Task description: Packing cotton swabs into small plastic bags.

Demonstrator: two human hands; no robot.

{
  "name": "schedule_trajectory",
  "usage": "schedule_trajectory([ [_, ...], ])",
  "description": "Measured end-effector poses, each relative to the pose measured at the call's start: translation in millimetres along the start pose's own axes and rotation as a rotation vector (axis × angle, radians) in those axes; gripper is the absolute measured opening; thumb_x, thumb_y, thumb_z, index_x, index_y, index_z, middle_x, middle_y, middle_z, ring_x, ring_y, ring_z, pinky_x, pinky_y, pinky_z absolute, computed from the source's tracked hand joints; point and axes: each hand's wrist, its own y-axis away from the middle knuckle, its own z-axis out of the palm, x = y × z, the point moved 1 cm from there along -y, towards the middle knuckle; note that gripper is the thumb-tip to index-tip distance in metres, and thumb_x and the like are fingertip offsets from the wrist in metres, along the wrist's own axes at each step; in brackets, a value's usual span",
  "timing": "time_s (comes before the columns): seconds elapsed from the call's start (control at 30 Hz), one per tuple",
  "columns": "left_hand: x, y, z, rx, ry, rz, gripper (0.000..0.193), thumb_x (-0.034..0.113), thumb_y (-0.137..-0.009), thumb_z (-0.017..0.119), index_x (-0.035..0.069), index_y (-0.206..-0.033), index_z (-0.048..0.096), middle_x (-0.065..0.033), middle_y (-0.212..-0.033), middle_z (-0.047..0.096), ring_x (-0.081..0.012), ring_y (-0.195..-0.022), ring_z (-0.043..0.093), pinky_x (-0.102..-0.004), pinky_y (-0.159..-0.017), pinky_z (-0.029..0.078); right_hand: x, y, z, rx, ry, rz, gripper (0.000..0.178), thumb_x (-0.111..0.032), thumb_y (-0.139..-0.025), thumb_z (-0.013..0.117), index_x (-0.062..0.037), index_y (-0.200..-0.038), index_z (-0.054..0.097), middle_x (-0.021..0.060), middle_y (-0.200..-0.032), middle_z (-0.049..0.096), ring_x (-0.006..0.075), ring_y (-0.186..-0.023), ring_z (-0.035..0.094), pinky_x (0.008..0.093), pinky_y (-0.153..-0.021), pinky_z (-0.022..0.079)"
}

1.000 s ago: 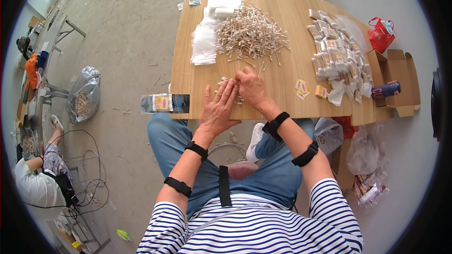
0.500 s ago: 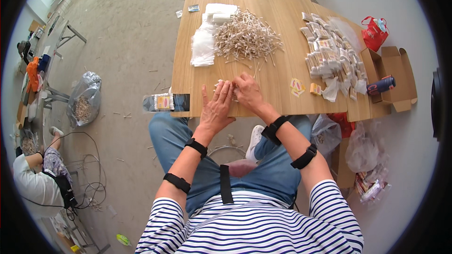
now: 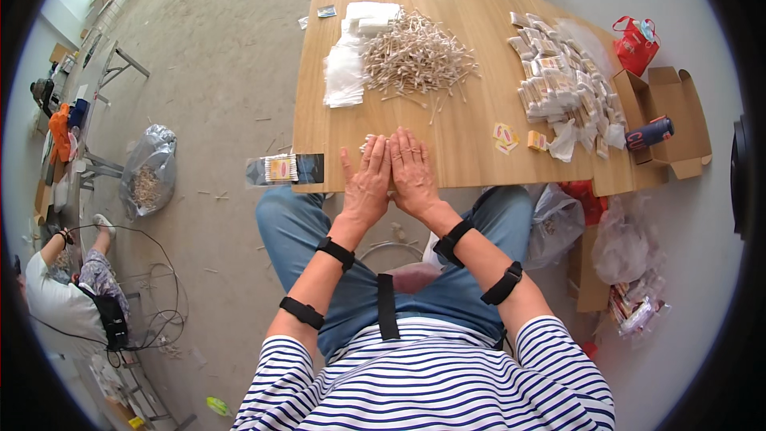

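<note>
Side by side at the table's near edge, my left hand [image 3: 367, 190] and my right hand [image 3: 412, 179] lie flat with fingers stretched out, their index fingers touching. White tips of a few cotton swabs [image 3: 365, 144] peek out by my left fingers; whatever else is under the hands is hidden. Beyond them spreads a big heap of loose cotton swabs [image 3: 419, 56]. Left of that heap lie stacked clear plastic bags [image 3: 344, 76]. A clear pack of swabs with a yellow card [image 3: 281, 168] rests at the table's left near corner, partly over the edge.
Many filled swab packs [image 3: 558, 80] are piled on the right, near yellow cards [image 3: 505, 138] and a small card stack [image 3: 537, 140]. An open cardboard box [image 3: 678, 128] holds a dark can [image 3: 650, 134]. A plastic sack of swabs [image 3: 148, 175] stands on the floor; a person [image 3: 72, 303] sits at left.
My right hand has gone from bent, pinching fingers to lying flat alongside my left hand. My left hand stays nearly in place. The view has shifted slightly.
</note>
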Motion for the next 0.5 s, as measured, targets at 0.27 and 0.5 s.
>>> schedule_trajectory([
  [0.27, -34, 7, -25, -0.071, 0.205, -0.126, 0.117, 0.031, -0.061, 0.088, 0.002, -0.157, 0.027, -0.0149, -0.166, 0.021, -0.0265, -0.155, 0.018, -0.066, -0.12, 0.005, -2, 1, 3, 0.076, 0.036, 0.022, 0.117, -0.02, -0.059, 0.086, 0.004, -0.155, 0.023, 0.0222, -0.163, 0.023, 0.0367, -0.153, 0.019, 0.0492, -0.124, 0.017],
  [0.5, -27, 14, -20, -0.07, 0.142, -0.135, 0.122, 0.039, -0.059, 0.089, 0.0, -0.157, 0.026, -0.0153, -0.166, 0.021, -0.0271, -0.156, 0.017, -0.066, -0.12, 0.005, -4, 2, -3, 0.038, -0.016, 0.026, 0.116, -0.019, -0.06, 0.084, 0.0043, -0.155, 0.023, 0.0223, -0.163, 0.023, 0.0368, -0.154, 0.018, 0.0489, -0.125, 0.017],
])
